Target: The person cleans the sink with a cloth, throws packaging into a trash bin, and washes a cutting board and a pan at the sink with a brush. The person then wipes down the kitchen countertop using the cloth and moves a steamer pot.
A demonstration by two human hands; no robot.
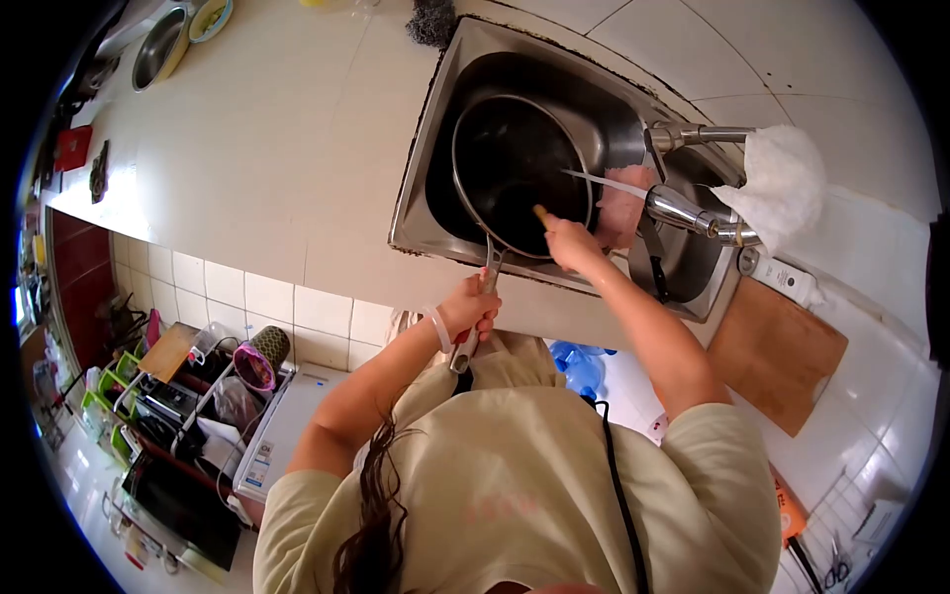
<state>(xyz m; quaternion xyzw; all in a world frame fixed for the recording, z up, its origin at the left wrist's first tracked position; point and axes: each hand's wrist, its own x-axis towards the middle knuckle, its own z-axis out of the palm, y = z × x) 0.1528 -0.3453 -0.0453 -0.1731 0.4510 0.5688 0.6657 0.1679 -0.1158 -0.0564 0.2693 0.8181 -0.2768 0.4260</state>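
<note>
A dark, deep frying pan (505,148) sits tilted in the steel sink (421,213). My left hand (469,312) is wrapped round its long metal handle (489,272), below the sink's front edge. Over the near right part of the pan, my right hand (572,244) is closed on a slim yellow thing (540,212) that points down into it; its far end is lost in the dark, so its kind is unclear. From the faucet (683,210) at the right, a stream of water (609,182) runs into the pan.
A pink cloth (621,213) and a black-handled knife (653,259) lie by the sink's divider. White cloth (787,183) hangs on the faucet pipe. A wooden cutting board (777,351) and white bottle (787,280) are at right; a steel wool scourer (431,22) is behind.
</note>
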